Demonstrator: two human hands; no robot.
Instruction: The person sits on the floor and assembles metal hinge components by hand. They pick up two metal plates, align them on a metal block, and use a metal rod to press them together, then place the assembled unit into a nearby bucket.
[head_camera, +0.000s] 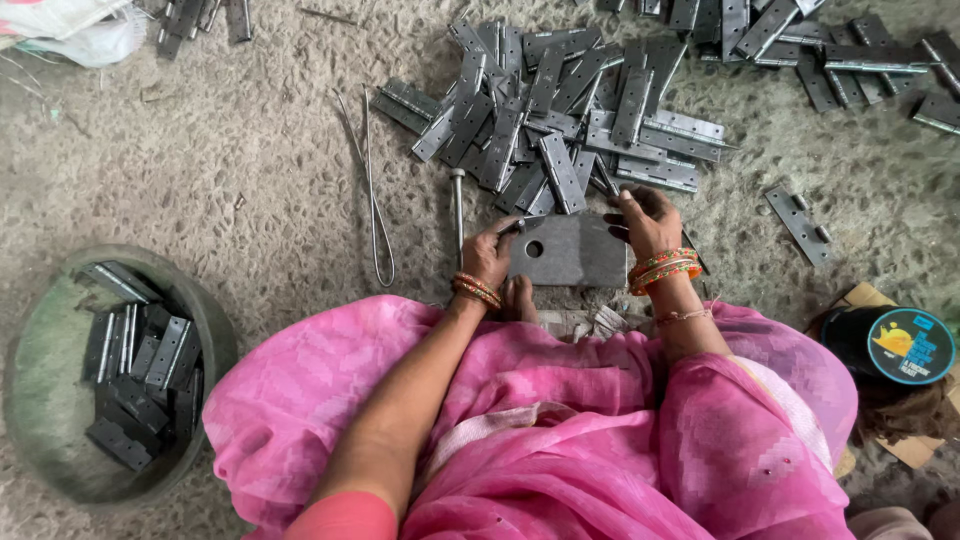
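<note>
A small part is pinched by the left hand (490, 252) and right hand (645, 220) above the holed steel block (570, 250), seemingly for support.

We hold both forearms forward from our lap, elbows bent. Our left hand (489, 252) lies knuckles up, fingers (509, 226) curled inward — bangles circle its wrist. Our right hand (647, 217) mirrors it opposite, fingers bent and pinching — more bangles there.

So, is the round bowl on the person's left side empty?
No. The round bowl beside the pink-clothed person holds a stack of dark metal hinges on its right side.
</note>
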